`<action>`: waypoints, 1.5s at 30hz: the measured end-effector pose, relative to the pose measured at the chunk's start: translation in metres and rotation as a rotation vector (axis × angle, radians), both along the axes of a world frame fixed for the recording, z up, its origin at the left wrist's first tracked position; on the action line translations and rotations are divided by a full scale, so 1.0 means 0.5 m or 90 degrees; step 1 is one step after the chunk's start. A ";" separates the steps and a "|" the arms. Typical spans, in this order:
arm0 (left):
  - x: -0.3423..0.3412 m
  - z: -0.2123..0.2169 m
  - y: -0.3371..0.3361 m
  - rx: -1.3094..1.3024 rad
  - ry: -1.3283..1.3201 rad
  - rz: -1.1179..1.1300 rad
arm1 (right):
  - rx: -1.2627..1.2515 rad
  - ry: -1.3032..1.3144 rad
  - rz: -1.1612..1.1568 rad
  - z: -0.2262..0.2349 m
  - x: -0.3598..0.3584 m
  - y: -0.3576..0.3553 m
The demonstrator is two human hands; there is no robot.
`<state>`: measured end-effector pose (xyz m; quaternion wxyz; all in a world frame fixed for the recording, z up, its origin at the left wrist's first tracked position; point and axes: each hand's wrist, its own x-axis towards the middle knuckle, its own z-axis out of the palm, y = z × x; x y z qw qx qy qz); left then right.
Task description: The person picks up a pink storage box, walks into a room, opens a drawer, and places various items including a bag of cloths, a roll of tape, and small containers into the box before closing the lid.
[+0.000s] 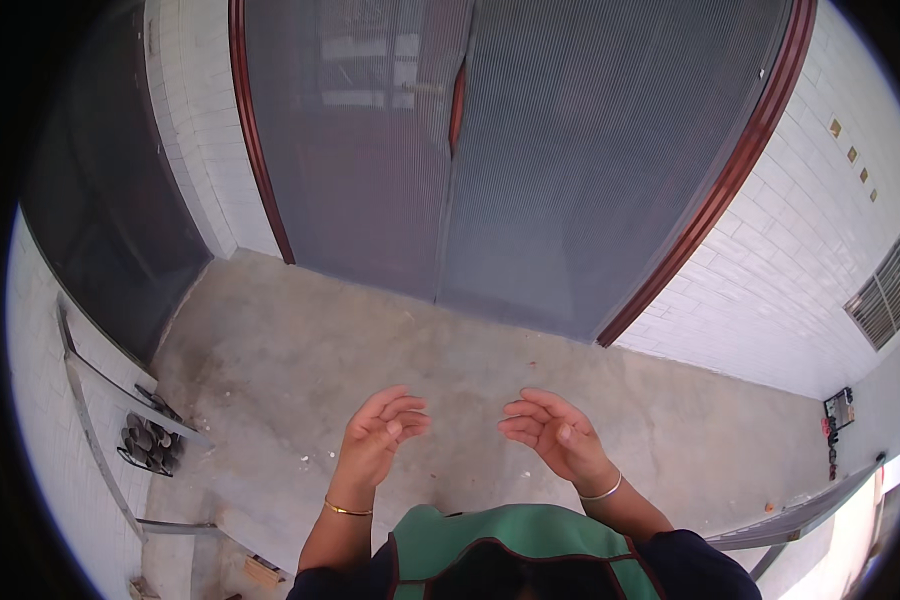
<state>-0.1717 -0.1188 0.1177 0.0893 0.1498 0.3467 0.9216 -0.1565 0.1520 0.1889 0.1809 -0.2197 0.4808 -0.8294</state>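
Note:
Both hands are raised in front of my body, apart from each other, palms turned inward. My left hand (382,432) has its fingers loosely curved and spread, with nothing in it; a gold-coloured bracelet (348,508) circles that wrist. Opposite it, my right hand (553,433) is likewise empty, its fingers half bent and apart, with a silver-coloured bangle (601,488) at the wrist. Between the two hands only the grey concrete floor (470,350) shows below. A green apron (510,518) with dark edging covers my front.
Ahead hangs a two-part grey screen curtain (570,150) in a dark red door frame (705,210). White brick walls (760,250) flank it. A dark door (110,190) stands left, near a metal frame (95,410) and a rack of shoes (150,442). A barred window (888,280) is at right.

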 end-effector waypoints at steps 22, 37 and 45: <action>-0.861 0.175 0.042 -0.172 0.053 -0.018 | -0.044 0.076 -0.039 0.056 -0.902 -0.003; -1.558 0.193 0.055 -0.187 0.051 -0.080 | 0.044 0.180 -0.181 0.083 -1.534 -0.133; -1.805 0.183 0.106 -0.290 0.152 -0.030 | 0.434 0.467 -0.477 0.114 -1.745 -0.211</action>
